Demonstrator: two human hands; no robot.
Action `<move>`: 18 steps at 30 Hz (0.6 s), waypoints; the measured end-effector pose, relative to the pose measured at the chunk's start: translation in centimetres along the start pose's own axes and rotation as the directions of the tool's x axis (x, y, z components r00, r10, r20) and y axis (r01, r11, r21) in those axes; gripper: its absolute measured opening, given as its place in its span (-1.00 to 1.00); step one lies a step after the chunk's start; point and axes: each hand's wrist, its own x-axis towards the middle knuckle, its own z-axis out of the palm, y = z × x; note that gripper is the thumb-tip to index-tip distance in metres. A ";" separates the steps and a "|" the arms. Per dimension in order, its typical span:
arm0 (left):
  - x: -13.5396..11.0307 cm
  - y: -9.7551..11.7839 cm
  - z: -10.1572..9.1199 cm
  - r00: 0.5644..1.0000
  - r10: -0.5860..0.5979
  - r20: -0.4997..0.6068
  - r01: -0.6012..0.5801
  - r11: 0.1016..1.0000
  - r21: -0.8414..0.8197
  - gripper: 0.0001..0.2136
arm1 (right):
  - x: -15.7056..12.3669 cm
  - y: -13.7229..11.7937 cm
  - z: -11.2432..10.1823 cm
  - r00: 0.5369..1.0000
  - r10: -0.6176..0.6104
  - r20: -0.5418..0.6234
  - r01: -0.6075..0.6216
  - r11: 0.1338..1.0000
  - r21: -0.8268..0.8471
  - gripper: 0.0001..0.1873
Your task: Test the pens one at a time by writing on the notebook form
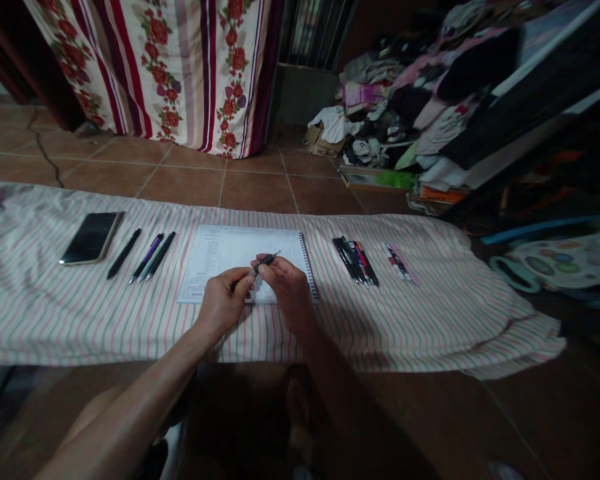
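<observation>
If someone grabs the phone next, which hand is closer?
Probably the left hand: it's nearer the phone, while the right hand is farther across. Both are holding a pen, though.

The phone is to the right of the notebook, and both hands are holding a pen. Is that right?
Not quite: the head view shows the phone to the left of the notebook. The left hand and right hand do hold a pen.

Has notebook (230, 247) on tabletop (420, 320), pens (147, 259) then phone (91, 238) to its left, more pens (345, 260) right, curtain (190, 73) behind.
</observation>
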 end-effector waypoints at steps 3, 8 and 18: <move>0.2 0.1 0.0 0.998 -0.029 0.062 0.035 0.994 -0.105 -0.82 | 0.0 -0.3 -0.4 0.997 0.025 0.069 -0.027 0.999 0.027 -0.62; 0.7 0.3 -0.2 0.991 -0.123 0.046 0.131 0.957 -0.259 -0.78 | 1.0 0.0 -2.3 0.999 0.034 0.000 -0.034 0.992 -0.120 -0.48; 0.8 0.1 -0.7 0.986 -0.167 -0.012 0.157 0.945 -0.286 -0.80 | 2.3 1.4 -6.3 0.988 -0.140 0.067 0.137 0.592 -0.794 -0.82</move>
